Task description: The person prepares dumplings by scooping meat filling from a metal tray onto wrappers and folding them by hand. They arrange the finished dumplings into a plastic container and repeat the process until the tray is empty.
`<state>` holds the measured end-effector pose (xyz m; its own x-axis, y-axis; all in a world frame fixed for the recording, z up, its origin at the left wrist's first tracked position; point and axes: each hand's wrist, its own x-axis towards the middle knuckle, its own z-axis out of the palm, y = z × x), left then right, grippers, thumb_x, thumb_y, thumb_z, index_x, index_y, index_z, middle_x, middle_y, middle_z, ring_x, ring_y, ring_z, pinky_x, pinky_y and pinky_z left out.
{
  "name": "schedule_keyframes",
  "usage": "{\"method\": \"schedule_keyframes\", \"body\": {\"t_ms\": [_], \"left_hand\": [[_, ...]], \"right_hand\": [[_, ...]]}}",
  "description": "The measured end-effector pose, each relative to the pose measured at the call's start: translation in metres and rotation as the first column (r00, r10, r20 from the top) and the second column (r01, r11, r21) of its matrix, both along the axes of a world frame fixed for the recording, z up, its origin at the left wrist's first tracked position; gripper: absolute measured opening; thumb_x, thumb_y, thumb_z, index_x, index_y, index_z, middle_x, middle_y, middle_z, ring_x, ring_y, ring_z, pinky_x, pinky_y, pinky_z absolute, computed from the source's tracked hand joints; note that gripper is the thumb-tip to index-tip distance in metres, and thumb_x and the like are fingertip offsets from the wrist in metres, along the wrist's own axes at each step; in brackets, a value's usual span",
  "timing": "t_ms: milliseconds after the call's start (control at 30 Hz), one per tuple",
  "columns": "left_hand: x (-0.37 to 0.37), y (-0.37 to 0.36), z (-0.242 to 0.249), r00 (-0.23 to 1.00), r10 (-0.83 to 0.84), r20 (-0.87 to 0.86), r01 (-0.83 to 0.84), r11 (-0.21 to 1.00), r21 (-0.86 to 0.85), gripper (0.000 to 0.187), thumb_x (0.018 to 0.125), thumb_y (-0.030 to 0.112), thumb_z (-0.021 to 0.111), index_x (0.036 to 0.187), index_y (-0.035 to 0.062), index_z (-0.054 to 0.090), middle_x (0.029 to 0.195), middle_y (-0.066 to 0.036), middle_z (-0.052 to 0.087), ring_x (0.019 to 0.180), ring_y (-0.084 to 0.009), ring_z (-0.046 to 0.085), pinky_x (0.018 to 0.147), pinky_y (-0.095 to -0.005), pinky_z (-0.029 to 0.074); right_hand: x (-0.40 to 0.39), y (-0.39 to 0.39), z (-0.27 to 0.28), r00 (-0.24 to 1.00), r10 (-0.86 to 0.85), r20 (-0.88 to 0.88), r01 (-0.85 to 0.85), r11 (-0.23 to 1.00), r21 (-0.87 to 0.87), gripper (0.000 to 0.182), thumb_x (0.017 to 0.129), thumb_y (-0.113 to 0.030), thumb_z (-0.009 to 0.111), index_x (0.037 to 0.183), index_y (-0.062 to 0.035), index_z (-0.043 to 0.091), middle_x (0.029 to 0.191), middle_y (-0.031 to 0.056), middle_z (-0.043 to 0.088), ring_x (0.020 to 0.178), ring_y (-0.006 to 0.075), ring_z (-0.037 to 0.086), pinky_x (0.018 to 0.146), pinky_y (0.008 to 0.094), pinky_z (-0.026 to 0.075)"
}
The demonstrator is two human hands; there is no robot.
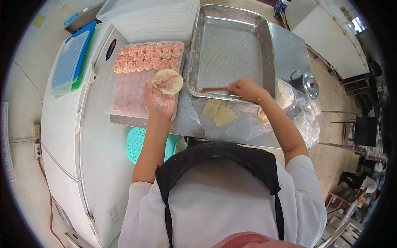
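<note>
My left hand (pixel 160 101) is palm up, dusted with flour, and supports a round dumpling wrapper (pixel 178 85) on its fingers. Pinkish meat filling (pixel 167 81) sits in the middle of the wrapper. Below that hand lies a plastic tray (pixel 128 93), its far half lined with rows of filled dumplings (pixel 144 62). My right hand (pixel 247 89) is closed round a flat wooden stick (pixel 215 89), at the near side of a large metal pan (pixel 231 45). Thin smears of filling coat the pan floor. Loose wrappers (pixel 221 113) rest on the table in front of the pan.
Stacked clear plastic trays (pixel 153 20) stand at the back left, beside a white appliance (pixel 99 144) with coloured lids (pixel 72 58) on it. At right are plastic bags (pixel 304 115) and a lidded pot (pixel 308 85). A turquoise stool (pixel 136 144) is under the table edge.
</note>
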<state>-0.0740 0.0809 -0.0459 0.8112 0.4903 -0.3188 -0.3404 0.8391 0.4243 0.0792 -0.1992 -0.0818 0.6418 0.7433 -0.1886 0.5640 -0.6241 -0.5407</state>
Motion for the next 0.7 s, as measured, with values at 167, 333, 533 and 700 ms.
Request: {"method": "schedule_keyframes", "body": {"t_ms": [167, 333, 533, 700], "left_hand": [[-0.001, -0.007, -0.004, 0.999, 0.006, -0.036, -0.003, 0.997, 0.078, 0.054, 0.099, 0.038, 0.040, 0.129, -0.0059, 0.046, 0.128, -0.021, 0.055, 0.123, -0.0356, 0.051, 0.108, -0.0490, 0.039], [0.019, -0.026, -0.012, 0.874, -0.231, 0.428, 0.310, 0.943, -0.123, 0.048, 0.098, 0.038, 0.043, 0.119, -0.0047, 0.052, 0.112, -0.017, 0.062, 0.104, -0.0329, 0.061, 0.096, -0.0503, 0.048], [0.018, -0.019, 0.004, 0.996, -0.078, 0.052, 0.080, 0.996, -0.036, 0.041, 0.097, 0.031, 0.048, 0.115, -0.0051, 0.055, 0.102, -0.014, 0.064, 0.099, -0.0294, 0.063, 0.094, -0.0450, 0.050], [-0.022, 0.003, -0.002, 0.982, -0.159, -0.103, 0.180, 0.954, 0.238, 0.035, 0.095, 0.023, 0.055, 0.118, -0.0033, 0.055, 0.105, -0.011, 0.063, 0.098, -0.0229, 0.062, 0.094, -0.0387, 0.049]], "right_hand": [[-0.005, 0.010, 0.058, 0.914, -0.008, -0.406, -0.036, 0.994, -0.099, 0.032, 0.095, -0.036, 0.055, 0.104, -0.0106, 0.073, 0.064, 0.0149, 0.060, 0.062, 0.0326, 0.058, 0.062, 0.0426, 0.045], [-0.034, 0.022, 0.071, 0.995, 0.063, -0.074, -0.039, 0.954, 0.298, 0.031, 0.094, -0.035, 0.057, 0.110, -0.0121, 0.071, 0.078, 0.0151, 0.058, 0.074, 0.0306, 0.059, 0.068, 0.0381, 0.046], [-0.015, -0.014, 0.103, 0.990, 0.072, 0.117, -0.063, 0.995, -0.082, 0.030, 0.095, -0.033, 0.056, 0.108, -0.0099, 0.071, 0.086, 0.0186, 0.062, 0.080, 0.0370, 0.061, 0.073, 0.0435, 0.048], [0.014, -0.043, 0.070, 0.999, -0.049, 0.004, 0.049, 0.983, -0.178, 0.037, 0.094, -0.034, 0.055, 0.088, -0.0015, 0.071, 0.080, 0.0212, 0.066, 0.077, 0.0402, 0.062, 0.071, 0.0463, 0.049]]}}
